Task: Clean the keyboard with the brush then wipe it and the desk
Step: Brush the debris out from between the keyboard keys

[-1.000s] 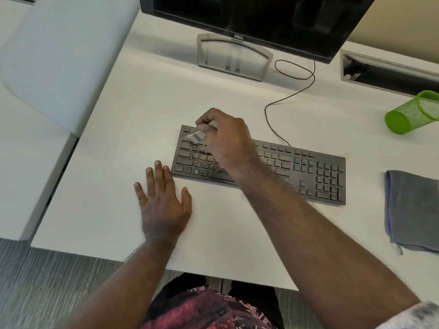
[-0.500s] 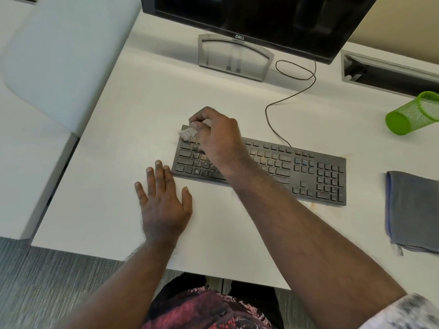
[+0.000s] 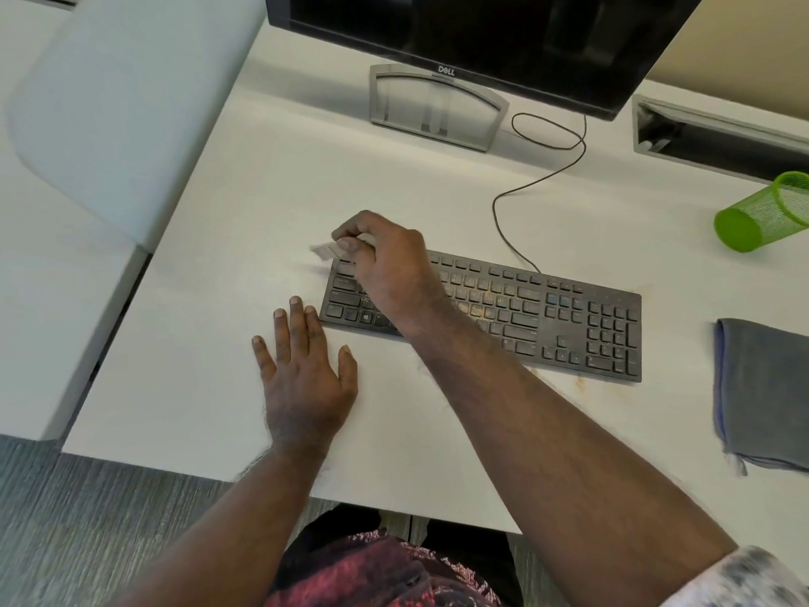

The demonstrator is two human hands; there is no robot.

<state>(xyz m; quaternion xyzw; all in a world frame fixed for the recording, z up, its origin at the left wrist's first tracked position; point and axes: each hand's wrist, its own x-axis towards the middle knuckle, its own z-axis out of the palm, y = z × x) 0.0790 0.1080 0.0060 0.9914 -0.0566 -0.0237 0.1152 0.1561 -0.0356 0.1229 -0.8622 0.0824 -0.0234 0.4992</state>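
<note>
Only the head view to go on here. The brush (image 3: 325, 250) is pinched between the thumb and curled fingertips of the right hand (image 3: 387, 267), with its pale bristle end sticking out to the left, just past the top-left corner of the keyboard (image 3: 547, 317) and over the bare desk (image 3: 245, 221). It's pretty blurred, so contact with the desk surface can't be made out. Half a second ago the bristles were seen right on that corner of the keys, and a second ago a bit further in over the left block of keys, so the brush has been swept leftwards off the edge. The right hand has been carried along with it, and more of the left-side keys are now uncovered.

The left hand (image 3: 302, 378) is laid flat on the desk, fingers straight and slightly spread, nothing held, its fingertips just beside the keyboard's front-left corner. No shift from the earlier frames is noticed there.

Yellowish crumbs can be seen among the middle keys and on the desk along the keyboard's front edge. A folded grey cloth (image 3: 764, 392) is lying to the right, well apart from the keyboard, and hasn't been moved. A green mesh cup (image 3: 764, 212) is tipped on its side further back, and a monitor (image 3: 481, 32) is stood behind.
</note>
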